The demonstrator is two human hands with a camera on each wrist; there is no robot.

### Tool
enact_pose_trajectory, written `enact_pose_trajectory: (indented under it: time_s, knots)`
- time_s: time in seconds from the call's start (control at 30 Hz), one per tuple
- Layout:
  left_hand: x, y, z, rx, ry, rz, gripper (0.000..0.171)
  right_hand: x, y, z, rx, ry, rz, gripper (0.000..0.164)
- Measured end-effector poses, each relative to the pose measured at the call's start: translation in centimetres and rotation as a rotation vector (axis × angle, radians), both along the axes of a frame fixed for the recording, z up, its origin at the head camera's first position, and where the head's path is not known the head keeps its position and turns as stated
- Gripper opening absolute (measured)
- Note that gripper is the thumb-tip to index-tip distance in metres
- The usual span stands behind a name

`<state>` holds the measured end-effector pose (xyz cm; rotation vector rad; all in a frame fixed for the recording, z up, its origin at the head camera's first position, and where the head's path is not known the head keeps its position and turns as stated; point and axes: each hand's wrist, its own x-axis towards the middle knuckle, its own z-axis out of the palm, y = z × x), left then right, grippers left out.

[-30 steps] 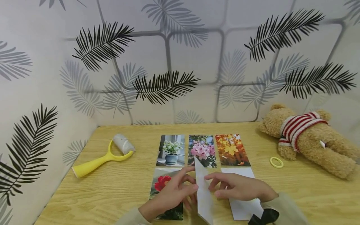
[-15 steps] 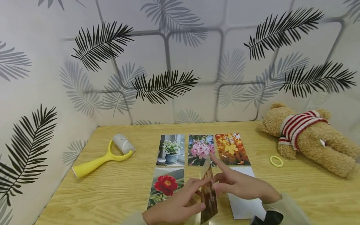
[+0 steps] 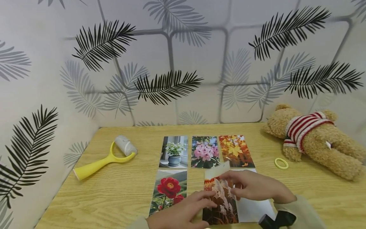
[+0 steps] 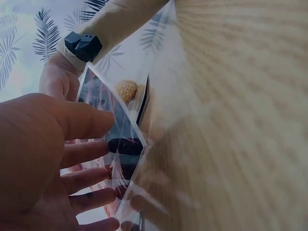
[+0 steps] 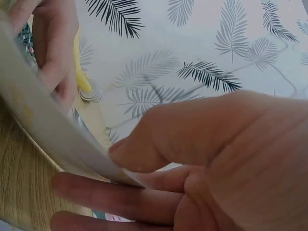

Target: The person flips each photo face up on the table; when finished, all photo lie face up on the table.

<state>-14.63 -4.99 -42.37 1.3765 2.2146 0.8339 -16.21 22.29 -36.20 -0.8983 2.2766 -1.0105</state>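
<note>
A picture card of reed grass (image 3: 221, 208) stands tilted with its printed face toward the head camera, partly over a blank white card (image 3: 253, 208). My right hand (image 3: 258, 186) pinches its upper right part; in the right wrist view, the thumb lies on one side of the card (image 5: 53, 125) and fingers on the other. From the left, my left hand (image 3: 183, 211) reaches in, and its fairly straight fingers touch the card's picture side, as the left wrist view shows. A red flower card (image 3: 168, 190) lies left, its lower part hidden by the left hand.
Behind lie a potted plant card (image 3: 173, 152), a pink flower card (image 3: 205, 152) and a maple leaf card (image 3: 236, 151). A yellow-handled lint roller (image 3: 104, 162) is at left. A yellow ring (image 3: 281, 163) and a teddy bear (image 3: 311, 138) lie at right.
The card has turned from its blank white back to its reed picture and moved rightward over the white card. My right hand has taken its upper right part; the left hand has lowered.
</note>
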Motion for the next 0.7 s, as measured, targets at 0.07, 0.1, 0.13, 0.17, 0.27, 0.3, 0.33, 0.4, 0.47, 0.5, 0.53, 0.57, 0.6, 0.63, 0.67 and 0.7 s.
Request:
enact_pose_trajectory:
  time_s: [0.07,0.1,0.13,0.17,0.27,0.3,0.33,0.4,0.47,0.5,0.53,0.57,0.6,0.63,0.67,0.7]
  knots:
    - [0.1,0.1,0.0,-0.025,0.066,0.015,0.041,-0.1,0.0,-0.1,0.014,0.008,0.014,0.041]
    - [0.1,0.2,0.0,-0.040,0.092,0.020,0.040,-0.1,0.0,-0.2,0.019,0.010,0.023,0.040]
    - [0.1,0.2,0.0,-0.053,0.114,0.022,0.039,-0.1,0.0,-0.4,0.021,0.014,0.034,0.039]
    - [0.1,0.2,-0.1,-0.062,0.132,0.021,0.039,-0.2,0.0,-0.5,0.024,0.013,0.041,0.039]
    - [0.1,0.2,-0.2,-0.084,0.147,0.014,0.039,-0.3,-0.1,-1.0,0.022,0.004,0.046,0.039]
    - [0.1,0.2,-0.3,-0.093,0.153,0.011,0.039,-0.4,-0.2,-1.2,0.019,0.001,0.040,0.038]
    - [0.0,0.1,-0.3,-0.095,0.159,0.008,0.040,-0.5,-0.3,-1.4,0.018,-0.002,0.030,0.039]
    - [-0.2,0.0,-0.4,-0.110,0.153,0.010,0.041,-0.7,-0.4,-2.0,0.012,0.006,0.014,0.038]
    - [-0.3,-0.2,-0.3,-0.131,0.157,0.013,0.042,-0.9,-0.5,-2.5,0.008,0.010,-0.005,0.038]
    - [-0.4,-0.3,-0.3,-0.144,0.159,0.015,0.043,-1.0,-0.5,-2.8,0.003,0.007,-0.015,0.038]
    - [-0.4,-0.3,-0.2,-0.155,0.163,0.018,0.043,-1.0,-0.6,-3.1,-0.002,0.008,-0.021,0.038]
    - [-0.5,-0.4,-0.1,-0.168,0.173,0.021,0.042,-1.1,-0.7,-3.3,-0.008,0.010,-0.024,0.039]
    - [-0.5,-0.5,0.0,-0.177,0.186,0.023,0.042,-1.1,-0.8,-3.5,-0.012,0.009,-0.031,0.039]
    - [-0.5,-0.5,0.1,-0.183,0.194,0.027,0.041,-1.1,-0.8,-3.7,-0.023,0.007,-0.032,0.040]
    - [-0.5,-0.6,0.2,-0.186,0.201,0.032,0.040,-1.2,-0.9,-3.9,-0.033,0.011,-0.033,0.040]
    - [-0.6,-0.7,0.3,-0.189,0.211,0.035,0.039,-1.2,-1.0,-4.0,-0.039,0.019,-0.035,0.040]
